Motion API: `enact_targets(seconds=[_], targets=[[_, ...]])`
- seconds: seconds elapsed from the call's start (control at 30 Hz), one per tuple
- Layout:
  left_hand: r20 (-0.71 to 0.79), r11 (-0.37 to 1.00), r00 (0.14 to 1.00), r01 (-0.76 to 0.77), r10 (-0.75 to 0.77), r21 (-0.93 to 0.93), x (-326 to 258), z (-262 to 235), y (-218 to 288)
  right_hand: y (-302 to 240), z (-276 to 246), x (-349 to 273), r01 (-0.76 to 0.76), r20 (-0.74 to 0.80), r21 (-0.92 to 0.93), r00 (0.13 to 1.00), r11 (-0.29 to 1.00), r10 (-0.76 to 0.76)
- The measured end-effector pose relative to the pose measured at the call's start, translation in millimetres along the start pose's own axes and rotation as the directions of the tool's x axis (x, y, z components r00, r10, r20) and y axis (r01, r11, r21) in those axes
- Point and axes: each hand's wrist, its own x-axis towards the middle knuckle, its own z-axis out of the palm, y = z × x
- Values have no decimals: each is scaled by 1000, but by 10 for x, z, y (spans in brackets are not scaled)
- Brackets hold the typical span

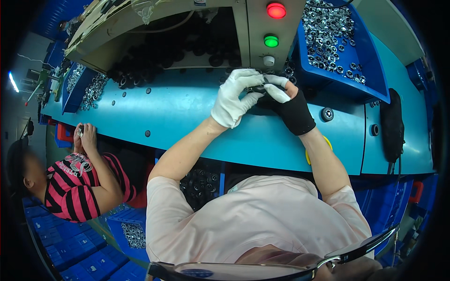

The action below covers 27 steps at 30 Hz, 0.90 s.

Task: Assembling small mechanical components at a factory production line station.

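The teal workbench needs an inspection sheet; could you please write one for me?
Surface: teal workbench, small pieces scattered across it.
Job's things: dark part, partly hidden, between left hand and right hand; blue bin of shiny metal parts.
Clutter: small wheel and black bundle toward the right; small dark disc toward the left.
Hands: both covered, fingers closed on the dark part.
Cables: dark cords below the black bundle.
Surroundings: beige machine, red lamp and green lamp lit; co-worker at left.

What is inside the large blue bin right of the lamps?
The blue bin holds many small, shiny round parts; whatever lies beneath the visible layer is covered.
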Motion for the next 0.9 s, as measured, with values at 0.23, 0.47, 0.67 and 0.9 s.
enact_targets(seconds=[0.23,0.47,0.67,0.9], targets=[[135,692,863,476,-487,-543,36,21,56,54,-48,41,62,-18,-104,998,993,-64],[236,507,742,619,-627,-600,69,-14,43,78,-80,72,67,37,-99,997,993,-64],[264,360,648,663,-715,-656,104,-28,78,51,-52,29,21,45,-111,999,994,-16],[202,589,741,642,-641,-491,-40,-24,88,254,29,-74,304,133,-422,953,854,-273]])
